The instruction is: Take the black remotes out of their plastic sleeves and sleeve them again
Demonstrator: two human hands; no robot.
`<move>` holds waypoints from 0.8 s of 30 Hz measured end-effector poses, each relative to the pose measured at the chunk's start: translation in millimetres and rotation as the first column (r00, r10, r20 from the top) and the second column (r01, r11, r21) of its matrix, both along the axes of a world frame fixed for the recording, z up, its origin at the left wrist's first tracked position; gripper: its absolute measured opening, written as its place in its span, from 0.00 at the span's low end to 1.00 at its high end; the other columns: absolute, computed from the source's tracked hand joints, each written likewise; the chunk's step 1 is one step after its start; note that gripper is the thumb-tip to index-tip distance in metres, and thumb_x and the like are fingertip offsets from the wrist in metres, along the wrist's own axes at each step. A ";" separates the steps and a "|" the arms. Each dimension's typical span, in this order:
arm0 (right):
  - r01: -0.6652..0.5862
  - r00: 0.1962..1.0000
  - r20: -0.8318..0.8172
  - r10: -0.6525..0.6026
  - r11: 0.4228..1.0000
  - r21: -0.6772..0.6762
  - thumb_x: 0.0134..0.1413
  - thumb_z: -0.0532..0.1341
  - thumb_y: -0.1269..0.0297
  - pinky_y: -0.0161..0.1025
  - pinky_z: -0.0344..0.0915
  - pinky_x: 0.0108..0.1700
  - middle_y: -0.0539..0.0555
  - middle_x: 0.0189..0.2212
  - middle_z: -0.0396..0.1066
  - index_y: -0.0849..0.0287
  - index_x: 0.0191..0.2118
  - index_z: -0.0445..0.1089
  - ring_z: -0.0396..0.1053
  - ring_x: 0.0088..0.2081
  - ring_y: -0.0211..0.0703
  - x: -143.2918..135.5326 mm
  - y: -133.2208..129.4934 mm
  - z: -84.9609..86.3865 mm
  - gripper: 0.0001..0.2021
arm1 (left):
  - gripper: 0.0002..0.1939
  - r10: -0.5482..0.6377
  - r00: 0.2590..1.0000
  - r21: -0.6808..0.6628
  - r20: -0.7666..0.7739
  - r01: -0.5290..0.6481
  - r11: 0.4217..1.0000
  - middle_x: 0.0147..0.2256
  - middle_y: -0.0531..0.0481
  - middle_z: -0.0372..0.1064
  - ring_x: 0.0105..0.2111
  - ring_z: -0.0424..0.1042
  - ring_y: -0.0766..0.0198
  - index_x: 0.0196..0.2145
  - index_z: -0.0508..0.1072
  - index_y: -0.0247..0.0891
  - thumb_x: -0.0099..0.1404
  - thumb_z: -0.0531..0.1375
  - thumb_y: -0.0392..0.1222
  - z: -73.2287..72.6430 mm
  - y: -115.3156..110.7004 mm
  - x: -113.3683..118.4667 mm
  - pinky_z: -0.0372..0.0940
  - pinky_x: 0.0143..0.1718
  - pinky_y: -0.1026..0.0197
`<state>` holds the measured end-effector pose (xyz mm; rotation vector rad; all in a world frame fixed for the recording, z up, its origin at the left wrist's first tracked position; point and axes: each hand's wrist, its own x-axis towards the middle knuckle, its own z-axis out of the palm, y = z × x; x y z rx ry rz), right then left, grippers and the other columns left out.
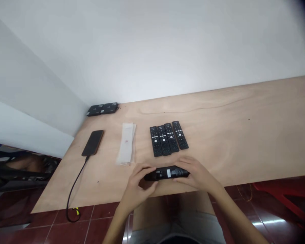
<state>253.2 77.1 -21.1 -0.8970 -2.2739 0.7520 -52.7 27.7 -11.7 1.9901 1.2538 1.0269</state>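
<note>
I had the left grip and right grip clasping opposite ends of a face-down remote control, crosswise nearside of four remotes.

Wood table held 2 blk boxes side by side, back L corner. Phone lay nearer the front, w/ cable running over the edge. Plastic sleeves, overlapping, lay btwn phone & 4 blk remotes, which sat in a row, buttons up, R-most slightly apart.
</note>
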 end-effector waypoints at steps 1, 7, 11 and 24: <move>-0.002 1.000 0.006 0.002 1.000 0.006 0.67 0.72 0.50 0.53 0.74 0.55 0.59 0.49 0.82 0.54 0.57 0.78 0.79 0.51 0.57 -0.4 -0.1 1.0 0.19 | 0.23 -0.010 1.000 0.015 -0.019 0.010 1.000 0.52 0.43 0.76 0.54 0.77 0.50 0.60 0.80 0.48 0.69 0.69 0.34 0.5 0.3 3.0 0.76 0.55 0.45; 0.002 1.000 0.023 -0.003 0.999 0.034 0.66 0.73 0.49 0.55 0.74 0.58 0.59 0.52 0.82 0.53 0.59 0.78 0.79 0.53 0.58 0.0 -0.9 -1.6 0.22 | 0.24 -0.039 0.998 0.050 -0.053 0.042 0.998 0.55 0.41 0.72 0.57 0.74 0.49 0.63 0.78 0.50 0.72 0.68 0.35 -3.6 -1.0 9.3 0.75 0.58 0.43; -0.006 0.999 0.048 0.004 0.999 0.045 0.65 0.74 0.49 0.55 0.74 0.59 0.61 0.54 0.82 0.53 0.60 0.78 0.79 0.53 0.59 -0.2 -0.8 -3.2 0.23 | 0.25 -0.057 0.993 0.055 -0.103 0.062 0.997 0.56 0.41 0.72 0.57 0.73 0.48 0.64 0.77 0.51 0.72 0.69 0.36 -6.5 -1.6 11.5 0.74 0.59 0.42; -0.004 1.000 0.027 0.003 1.000 0.005 0.65 0.74 0.50 0.56 0.74 0.60 0.60 0.53 0.82 0.53 0.60 0.78 0.78 0.54 0.59 -0.5 -0.9 0.2 0.23 | 0.25 -0.147 0.983 0.013 -0.113 0.149 0.989 0.54 0.40 0.74 0.56 0.74 0.48 0.67 0.75 0.51 0.76 0.67 0.40 -10.4 6.0 20.5 0.74 0.56 0.43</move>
